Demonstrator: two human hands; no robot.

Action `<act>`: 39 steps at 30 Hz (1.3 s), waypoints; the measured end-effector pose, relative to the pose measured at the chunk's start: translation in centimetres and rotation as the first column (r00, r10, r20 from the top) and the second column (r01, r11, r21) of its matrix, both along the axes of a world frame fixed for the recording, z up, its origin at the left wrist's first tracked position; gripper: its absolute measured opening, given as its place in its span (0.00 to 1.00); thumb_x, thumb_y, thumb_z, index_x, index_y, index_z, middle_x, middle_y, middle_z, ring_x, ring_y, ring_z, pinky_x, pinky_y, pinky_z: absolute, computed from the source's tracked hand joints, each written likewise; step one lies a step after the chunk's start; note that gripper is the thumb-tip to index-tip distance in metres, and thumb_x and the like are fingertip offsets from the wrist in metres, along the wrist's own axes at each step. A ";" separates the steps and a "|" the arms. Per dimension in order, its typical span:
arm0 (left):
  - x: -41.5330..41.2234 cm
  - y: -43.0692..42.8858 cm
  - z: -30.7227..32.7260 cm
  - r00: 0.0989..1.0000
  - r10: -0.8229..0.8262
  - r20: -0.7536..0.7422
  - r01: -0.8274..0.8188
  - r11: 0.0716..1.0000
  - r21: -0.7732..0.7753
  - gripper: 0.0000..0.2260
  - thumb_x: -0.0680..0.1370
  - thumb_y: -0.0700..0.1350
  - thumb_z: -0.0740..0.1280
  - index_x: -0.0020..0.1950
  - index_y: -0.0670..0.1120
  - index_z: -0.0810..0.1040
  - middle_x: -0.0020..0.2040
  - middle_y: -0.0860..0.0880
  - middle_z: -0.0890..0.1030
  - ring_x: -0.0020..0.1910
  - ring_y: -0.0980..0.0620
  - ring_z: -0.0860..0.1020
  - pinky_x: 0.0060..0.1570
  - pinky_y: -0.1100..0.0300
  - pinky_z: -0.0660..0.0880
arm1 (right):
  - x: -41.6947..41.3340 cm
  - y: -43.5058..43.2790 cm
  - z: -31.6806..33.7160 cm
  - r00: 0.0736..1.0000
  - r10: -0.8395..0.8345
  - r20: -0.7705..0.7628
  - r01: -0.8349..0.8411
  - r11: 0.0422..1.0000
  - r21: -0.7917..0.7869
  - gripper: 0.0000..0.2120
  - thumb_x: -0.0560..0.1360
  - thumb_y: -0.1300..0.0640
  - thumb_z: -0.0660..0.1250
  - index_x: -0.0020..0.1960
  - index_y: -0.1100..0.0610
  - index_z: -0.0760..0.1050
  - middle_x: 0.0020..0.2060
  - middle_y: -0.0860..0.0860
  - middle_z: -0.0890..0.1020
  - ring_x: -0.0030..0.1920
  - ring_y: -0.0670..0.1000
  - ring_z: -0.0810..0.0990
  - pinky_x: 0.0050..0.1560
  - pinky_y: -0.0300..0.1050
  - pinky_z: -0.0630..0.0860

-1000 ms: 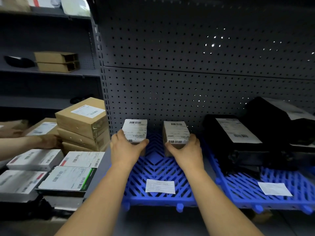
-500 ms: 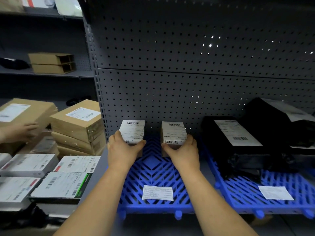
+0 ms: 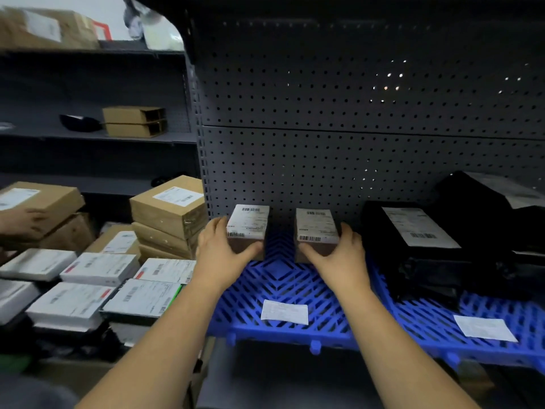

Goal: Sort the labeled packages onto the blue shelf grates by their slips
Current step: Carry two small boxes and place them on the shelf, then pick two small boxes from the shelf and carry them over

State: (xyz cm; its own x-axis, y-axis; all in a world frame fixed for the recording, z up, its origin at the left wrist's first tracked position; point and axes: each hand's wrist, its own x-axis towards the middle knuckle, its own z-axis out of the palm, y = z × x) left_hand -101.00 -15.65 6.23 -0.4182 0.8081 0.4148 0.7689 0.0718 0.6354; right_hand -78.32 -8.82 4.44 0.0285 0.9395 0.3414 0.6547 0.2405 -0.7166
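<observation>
At the back of the left blue plastic lattice grate (image 3: 283,286), two small brown cardboard boxes with white slips sit apart, the left hand (image 3: 219,252) clasping the left box (image 3: 248,228), the right hand (image 3: 339,255) the right box (image 3: 316,231); both judged light, rigid, best gripped by opposite side walls.

Two small brown boxes are seen side by side, apart, at the back of the left blue grate (image 3: 283,287), against the grey pegboard (image 3: 354,149). The left box (image 3: 248,228) is gripped by the left hand (image 3: 219,255), the right box (image 3: 317,231) by the right hand (image 3: 339,256). A white slip (image 3: 284,312) is laid near that grate's front edge. Black labeled bags (image 3: 418,231) are piled on the neighbouring grate (image 3: 427,317), to the right. Stacked cardboard boxes (image 3: 168,214) are found to the left of the grate.
</observation>
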 end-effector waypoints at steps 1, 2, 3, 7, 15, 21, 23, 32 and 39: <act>0.4 -1.2 0.2 0.998 -0.050 -0.041 0.051 0.999 0.014 0.40 0.69 0.65 0.69 0.74 0.46 0.64 0.72 0.47 0.65 0.71 0.47 0.62 0.68 0.51 0.62 | 0.6 -1.1 0.2 1.000 0.026 0.007 -0.026 0.999 0.031 0.48 0.64 0.32 0.71 0.75 0.54 0.60 0.67 0.55 0.68 0.67 0.58 0.68 0.63 0.54 0.72; 1.0 -2.3 0.3 0.991 -0.105 -0.083 0.107 0.994 0.016 0.38 0.71 0.65 0.68 0.74 0.46 0.64 0.72 0.48 0.65 0.71 0.48 0.62 0.68 0.52 0.62 | 1.3 -2.3 0.5 0.998 0.056 0.027 -0.058 0.996 0.062 0.45 0.65 0.33 0.71 0.74 0.53 0.62 0.67 0.54 0.69 0.67 0.57 0.68 0.63 0.53 0.71; 1.7 -3.5 0.4 0.978 -0.163 -0.133 0.166 0.986 0.009 0.36 0.72 0.65 0.66 0.74 0.47 0.64 0.73 0.49 0.65 0.71 0.49 0.61 0.69 0.52 0.62 | 2.1 -3.7 0.8 0.994 0.086 0.060 -0.091 0.992 0.087 0.42 0.67 0.34 0.71 0.74 0.52 0.63 0.67 0.53 0.69 0.67 0.55 0.68 0.64 0.51 0.71; 5.2 -7.3 -0.2 0.869 -0.410 -0.277 0.409 0.910 -0.063 0.35 0.73 0.67 0.63 0.74 0.50 0.64 0.73 0.52 0.65 0.71 0.52 0.61 0.70 0.54 0.61 | 6.6 -10.5 0.5 0.968 0.140 0.207 -0.164 0.981 0.104 0.38 0.72 0.34 0.67 0.75 0.52 0.63 0.70 0.48 0.67 0.70 0.50 0.65 0.70 0.48 0.66; 17.3 -13.5 -3.7 0.604 -0.736 -0.305 0.734 0.663 -0.146 0.36 0.71 0.70 0.57 0.73 0.50 0.67 0.71 0.52 0.67 0.71 0.51 0.64 0.70 0.55 0.60 | 18.7 -25.5 -4.3 0.946 -0.090 0.312 0.084 0.996 0.032 0.38 0.70 0.29 0.61 0.74 0.49 0.67 0.68 0.46 0.70 0.70 0.47 0.66 0.70 0.47 0.67; 31.0 -15.4 -4.0 0.408 -0.873 -0.267 0.870 0.461 -0.177 0.34 0.72 0.68 0.60 0.74 0.53 0.64 0.72 0.56 0.64 0.72 0.56 0.60 0.71 0.55 0.59 | 31.8 -33.1 -5.0 0.893 -0.363 0.265 0.371 0.929 0.023 0.38 0.70 0.28 0.60 0.73 0.48 0.67 0.67 0.45 0.70 0.68 0.46 0.66 0.68 0.44 0.67; 35.9 -15.9 -4.6 0.356 -0.898 -0.258 0.890 0.410 -0.198 0.34 0.72 0.68 0.60 0.74 0.53 0.64 0.72 0.56 0.64 0.72 0.56 0.60 0.71 0.55 0.60 | 36.4 -35.1 -5.8 0.864 -0.442 0.242 0.453 0.891 0.011 0.37 0.70 0.29 0.61 0.73 0.49 0.68 0.67 0.46 0.71 0.68 0.48 0.67 0.68 0.46 0.67; 59.2 -15.5 -6.7 0.177 -0.962 -0.209 0.939 0.228 -0.256 0.33 0.73 0.65 0.64 0.75 0.55 0.62 0.73 0.57 0.64 0.72 0.59 0.59 0.71 0.55 0.60 | 57.0 -39.5 -8.5 0.791 -0.578 0.200 0.602 0.793 -0.090 0.36 0.71 0.30 0.62 0.74 0.47 0.65 0.68 0.43 0.69 0.69 0.46 0.65 0.67 0.39 0.63; 75.2 -12.4 -5.5 0.117 -0.974 -0.193 0.961 0.160 -0.227 0.32 0.74 0.64 0.65 0.75 0.55 0.62 0.73 0.58 0.63 0.72 0.60 0.58 0.71 0.55 0.60 | 71.9 -36.9 -6.7 0.748 -0.626 0.219 0.651 0.757 -0.061 0.35 0.73 0.32 0.63 0.75 0.46 0.62 0.69 0.43 0.68 0.70 0.46 0.65 0.66 0.40 0.63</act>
State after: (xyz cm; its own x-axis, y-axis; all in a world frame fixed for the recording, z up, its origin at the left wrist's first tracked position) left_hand -25.81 -28.00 0.76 0.8321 0.4711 0.2929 0.3191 -0.8384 0.4420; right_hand -6.45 -45.75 -2.28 0.5896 0.7572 0.2811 0.7377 -0.3630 -0.5693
